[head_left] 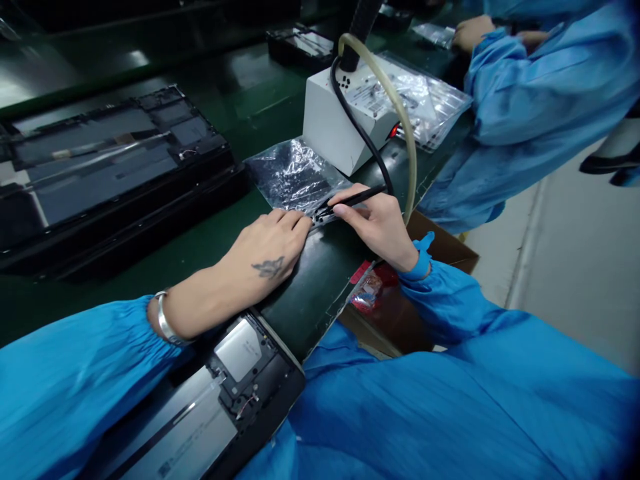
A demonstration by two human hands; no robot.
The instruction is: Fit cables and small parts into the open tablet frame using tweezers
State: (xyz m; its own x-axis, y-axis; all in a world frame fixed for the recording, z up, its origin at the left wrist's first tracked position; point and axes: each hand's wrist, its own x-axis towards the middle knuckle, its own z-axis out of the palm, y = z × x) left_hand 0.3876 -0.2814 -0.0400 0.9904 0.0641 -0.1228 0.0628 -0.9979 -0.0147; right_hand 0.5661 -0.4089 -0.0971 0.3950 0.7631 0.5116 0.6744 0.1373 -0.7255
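Note:
My right hand (pixel 377 223) grips a thin black pen-like tool (pixel 350 199) whose cable runs back to a white control box (pixel 336 123). The tool's tip rests at the near edge of a crinkled clear plastic bag (pixel 295 175) lying on the dark green bench. My left hand (pixel 267 250) lies flat beside it, palm down, with its fingertips pressing on the bag's edge right at the tool tip. A silver bracelet circles that wrist. Below my left forearm an opened black device (pixel 235 390) with a silver plate lies at the bench edge.
A larger opened black device (pixel 110 163) sits on the bench at left. A pale hose (pixel 400 110) and black cable arc from the white box. Clear bags of parts (pixel 425 100) lie behind it. A co-worker's blue sleeve (pixel 540 87) and hand are at top right. A brown cardboard box (pixel 400 313) stands below the bench edge.

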